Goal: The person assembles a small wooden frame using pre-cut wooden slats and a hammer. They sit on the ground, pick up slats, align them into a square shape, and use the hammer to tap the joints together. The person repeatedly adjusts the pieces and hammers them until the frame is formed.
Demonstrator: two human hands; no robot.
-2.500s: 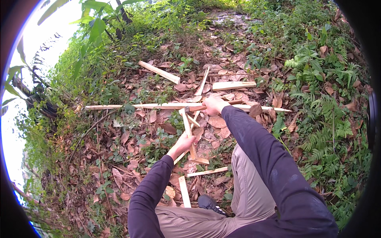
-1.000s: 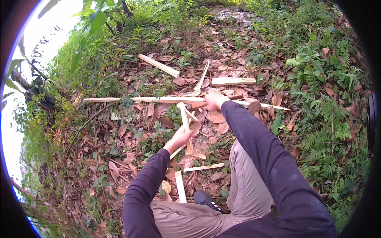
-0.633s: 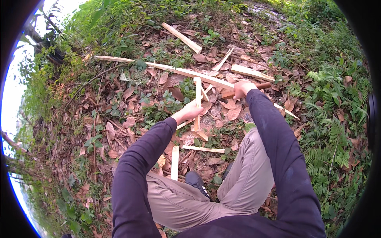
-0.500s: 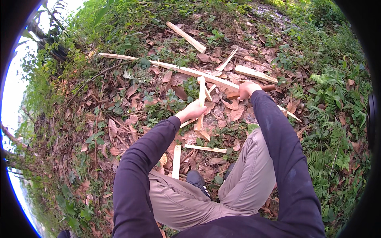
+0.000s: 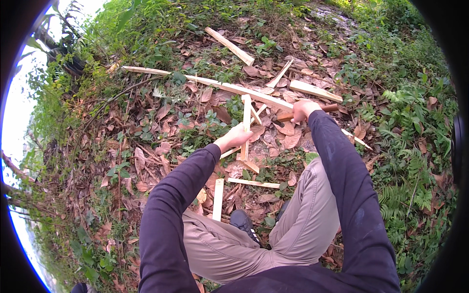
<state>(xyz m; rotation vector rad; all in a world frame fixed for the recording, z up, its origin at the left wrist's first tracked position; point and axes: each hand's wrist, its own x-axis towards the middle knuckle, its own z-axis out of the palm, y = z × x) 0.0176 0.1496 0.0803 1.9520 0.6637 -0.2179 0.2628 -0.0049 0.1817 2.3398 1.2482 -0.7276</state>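
Note:
My left hand (image 5: 236,138) grips a short pale wooden slat (image 5: 246,119) and holds it upright on the leaf-covered ground. My right hand (image 5: 303,110) is closed around a brown wooden handle (image 5: 328,108) that lies low and points left toward the slat; the tool's head is hidden among the wood. A long thin pale strip (image 5: 210,84) runs across the ground just beyond both hands. Both arms wear dark purple sleeves.
Split wood pieces lie around: a thick billet (image 5: 229,46) far ahead, a flat piece (image 5: 315,91) at right, thin slats (image 5: 218,198) by my dark shoe (image 5: 244,224). Dry leaves cover the ground, with green undergrowth and ferns (image 5: 415,166) at the right and back.
The view has tilted down and nearer, so my knees and shoe show. My left hand keeps the slat upright, and my right hand stays on the handle beside it.

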